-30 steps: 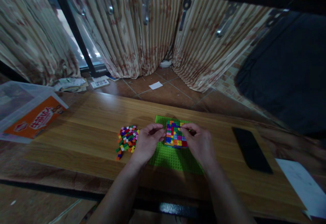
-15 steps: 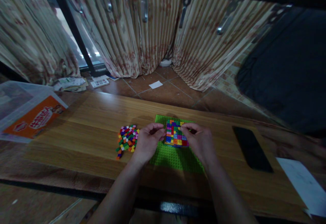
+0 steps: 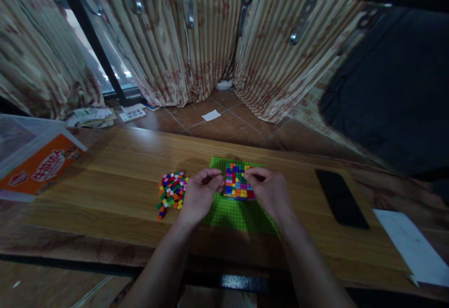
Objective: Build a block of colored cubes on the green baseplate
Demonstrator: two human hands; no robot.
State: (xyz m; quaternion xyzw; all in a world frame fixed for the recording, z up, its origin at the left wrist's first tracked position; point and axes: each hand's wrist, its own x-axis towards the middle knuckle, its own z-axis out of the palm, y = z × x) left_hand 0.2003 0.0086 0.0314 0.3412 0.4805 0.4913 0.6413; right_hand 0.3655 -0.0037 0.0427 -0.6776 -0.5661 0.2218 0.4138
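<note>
On the green studded baseplate (image 3: 229, 214) sits a block of many-coloured toy bricks (image 3: 235, 179), built up in a flat-topped rectangle. My right hand (image 3: 271, 191) reaches over its right side, thumb and forefinger pinched at a small yellow toy brick (image 3: 244, 175) on the top. At the left edge of the build, my left hand (image 3: 199, 193) is closed with thumb and fingertips together; whatever is between them is hidden. Beside that hand lies a pile of loose bricks (image 3: 170, 190) in mixed colours, partly covered by it.
A black phone (image 3: 342, 198) and a white paper sheet (image 3: 412, 247) lie right on the wooden table (image 3: 115, 191). At the left stands a clear plastic box (image 3: 35, 130) with an orange label. Striped curtains (image 3: 210, 41) hang behind; papers (image 3: 91, 116) lie on the floor.
The whole view has shifted slightly, so the table's things appear a little further left. Both hands keep nearly the same pose at the brick build.
</note>
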